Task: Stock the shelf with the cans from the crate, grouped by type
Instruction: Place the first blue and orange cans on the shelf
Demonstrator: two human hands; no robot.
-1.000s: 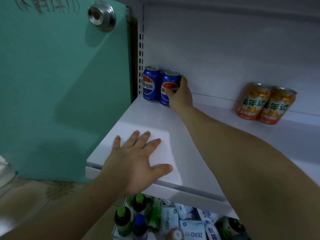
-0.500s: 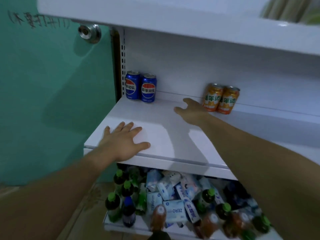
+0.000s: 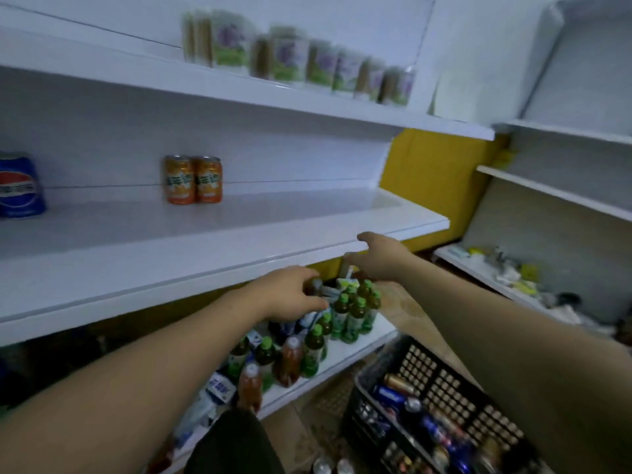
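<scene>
A blue Pepsi can [image 3: 18, 186] stands at the far left of the white middle shelf [image 3: 239, 234]. Two orange cans [image 3: 193, 179] stand side by side further right on it, against the back wall. A black plastic crate [image 3: 441, 381] on the floor at lower right holds several cans [image 3: 396, 391]. My left hand [image 3: 290, 295] hovers empty in front of the shelf's edge, fingers relaxed. My right hand [image 3: 379, 254] is also empty, fingers loose, just below the shelf's right front edge. Neither hand touches a can.
The lower shelf [image 3: 345, 354] is crowded with green-capped bottles [image 3: 352, 309] and packets. Blurred cartons [image 3: 294, 59] line the top shelf. Another shelf unit [image 3: 554, 193] stands at right, with clutter on its low shelf. A yellow wall panel [image 3: 431, 179] lies between the units.
My view has swung right, away from the green door, bringing the crate into sight. The right hand let go of the Pepsi can and drew back; the left hand lifted off the shelf.
</scene>
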